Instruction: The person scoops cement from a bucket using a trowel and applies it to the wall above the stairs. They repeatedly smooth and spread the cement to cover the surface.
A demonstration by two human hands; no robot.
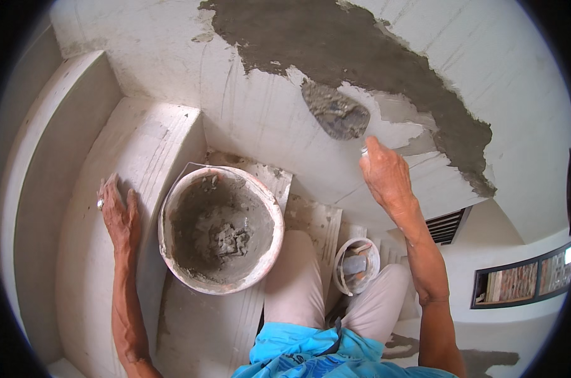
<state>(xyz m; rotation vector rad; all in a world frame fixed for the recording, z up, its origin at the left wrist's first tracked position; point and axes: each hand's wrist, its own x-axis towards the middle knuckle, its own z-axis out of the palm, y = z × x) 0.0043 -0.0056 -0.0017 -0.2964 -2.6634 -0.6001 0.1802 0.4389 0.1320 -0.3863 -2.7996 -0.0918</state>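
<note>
Right hand [386, 175] clamped on trowel [336, 112] handle, blade loaded with wet grey mortar, pressed against the wall [260, 107] beside the dark plaster patch [336, 44]. Left hand [118, 214] flat, fingers spread, on step [140, 145] beside bucket [220, 228].

Trowel [336, 113] w/ wet grey mortar on blade, pressed flat vs pale wall, beside dark mortar patch [361, 57]

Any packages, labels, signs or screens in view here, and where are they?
None that I can make out.
Large bucket: round, white, mortar-smeared, on the step beside the left hand; no label shows.
Small bucket: round, white, lower down by the knees; no label shows.
</note>
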